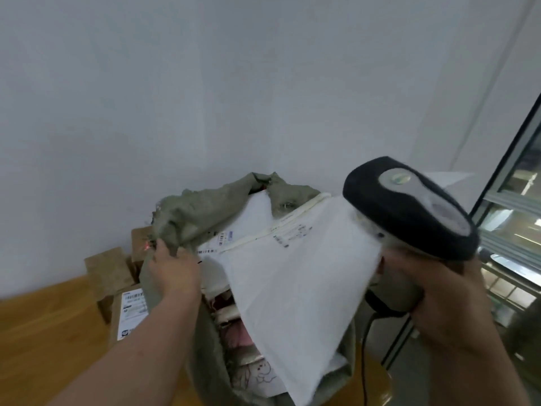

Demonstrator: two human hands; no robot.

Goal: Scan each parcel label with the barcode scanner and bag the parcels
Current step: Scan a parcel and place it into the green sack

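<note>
Right, the left hand (pixel 172 271) is up at the rim of the sack (pixel 205 212), fingers curled into the grey-green cloth and gripping it, with that side of the mouth bunched up in the fist. The sack stands between the two arms, mouth facing the camera, and it's well stuffed with parcels.

Over on the right, the right hand (pixel 433 291) is wrapped round the handle of the scanner (pixel 409 206), fingers closed on it. The scanner's black and grey head sits above the hand, and its dark cable (pixel 364 356) drops down past the sack's right side.

Between the two hands is the parcel (pixel 295 288), a white soft mailer, lying slanted across the open mouth with its lower end down inside the sack and its upper right edge just under the scanner head, right beside the right hand. Whether that hand also pinches the mailer, I cannot tell; it's blurred there.

Behind it, deeper in the sack, another white parcel (pixel 254 218) shows a printed label (pixel 218 238) with barcodes. Lower in the mouth there are pinkish and patterned packages, hard to make out.

Off to the left, brown boxes (pixel 108 268) sit on the wooden table (pixel 44 326) against the wall, one carrying a white label (pixel 133 312). There's a small red glow on the box just by the left hand's fingertips. A glass cabinet (pixel 515 230) stands at the far right.
</note>
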